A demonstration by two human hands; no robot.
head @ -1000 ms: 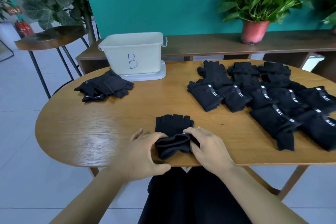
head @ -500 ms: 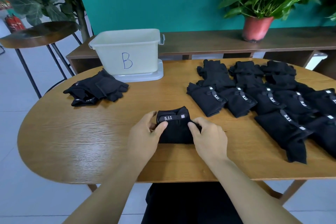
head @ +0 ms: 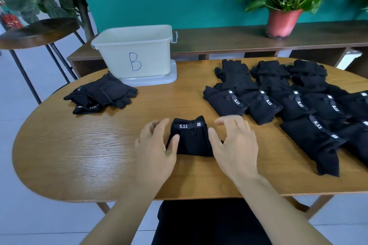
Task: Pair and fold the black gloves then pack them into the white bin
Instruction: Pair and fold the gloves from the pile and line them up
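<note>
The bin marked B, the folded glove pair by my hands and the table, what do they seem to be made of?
Bin: likely plastic, off-white and smooth; the moulded rim and clip handle suggest it.
Folded glove pair: soft matte black fabric, perhaps knit; it creases and holds a fold.
Table: wood or veneer, going by the grain, with a satin sheen where light glares.

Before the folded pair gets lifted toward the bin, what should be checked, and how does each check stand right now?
1. Folded black fabric glove pair lies compact on the oval wooden table, 5.11 strap up: ok.
2. Left hand gripping the pair: not ok, open beside it.
3. Right hand gripping it: not ok, open beside it.
4. White plastic bin marked B upright, top uncovered: ok.
5. Room inside the bin: cannot tell, its floor is hidden.
</note>
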